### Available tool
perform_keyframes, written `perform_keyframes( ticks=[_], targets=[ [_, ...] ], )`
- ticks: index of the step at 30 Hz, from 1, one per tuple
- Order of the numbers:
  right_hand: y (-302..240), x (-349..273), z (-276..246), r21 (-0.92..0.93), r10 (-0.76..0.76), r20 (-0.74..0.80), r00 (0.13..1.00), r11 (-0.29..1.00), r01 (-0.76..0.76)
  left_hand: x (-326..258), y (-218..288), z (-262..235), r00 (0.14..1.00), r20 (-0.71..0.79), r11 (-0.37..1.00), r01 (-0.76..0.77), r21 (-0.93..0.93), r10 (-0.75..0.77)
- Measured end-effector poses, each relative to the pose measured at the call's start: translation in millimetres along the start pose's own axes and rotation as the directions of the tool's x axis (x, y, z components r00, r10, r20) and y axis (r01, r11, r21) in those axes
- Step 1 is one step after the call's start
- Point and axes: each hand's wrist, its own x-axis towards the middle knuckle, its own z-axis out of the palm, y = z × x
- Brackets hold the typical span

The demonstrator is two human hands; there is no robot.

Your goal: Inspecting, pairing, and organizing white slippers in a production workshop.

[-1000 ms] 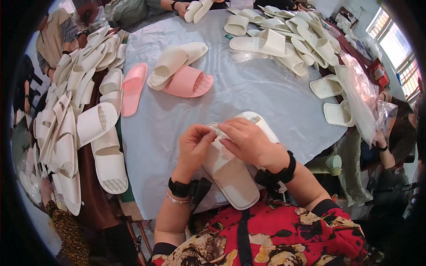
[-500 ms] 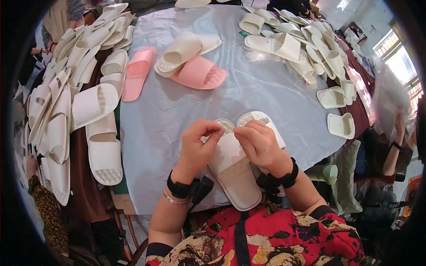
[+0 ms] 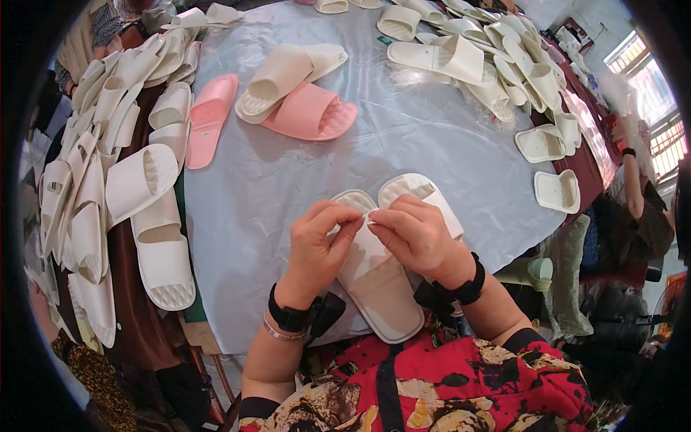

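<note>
While both forearms reach over the white slipper pair (image 3: 381,284), the left hand (image 3: 319,241) and the right hand (image 3: 419,230) nearly meet above its far part, each closed into a thumb-and-forefinger pinch. At their fingertips shows a tiny whitish piece (image 3: 370,214) (too small to identify), which both appear to grip. The pair lies on the plastic-covered surface (image 3: 432,144), directly beneath the hands; its right slipper is partly hidden by the right hand. Beyond the pair and toward its left, a cream slipper (image 3: 277,79) rests across a pink slide slipper (image 3: 309,111), with a single pink slipper (image 3: 210,124) farther left. Well to the pair's left is a heap of white slippers (image 3: 122,108); beyond it to the right, a second heap (image 3: 497,54). Right of the pair, near the edge, sits a white slide (image 3: 556,191), and farther right a co-worker's arm (image 3: 633,180) is raised.
</note>
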Motion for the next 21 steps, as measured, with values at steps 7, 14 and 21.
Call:
perform_keyframes(
  ticks=[7, 14, 21],
  targets=[
    [-0.9, -0.6, 1.2, 0.005, -0.014, -0.038, 0.999, 1.0, 0.014, -0.8, 1.4, -0.1, 1.0, 0.019, 0.999, -0.014, 0.045, 0.013],
    [-4.2, 0.2, 0.7, -0.02, -0.013, -0.033, 0.999, 1.0, 0.013, -1.3, 1.7, -0.4, 1.0, 0.013, 0.999, -0.01, 0.031, 0.009],
    [-5.4, -0.1, -3.2, -0.02, -0.012, 0.012, 1.0, 1.0, 0.012, -1.3, 0.8, -0.1, 1.0, 0.016, 0.999, -0.024, 0.031, 0.023]
  ],
)
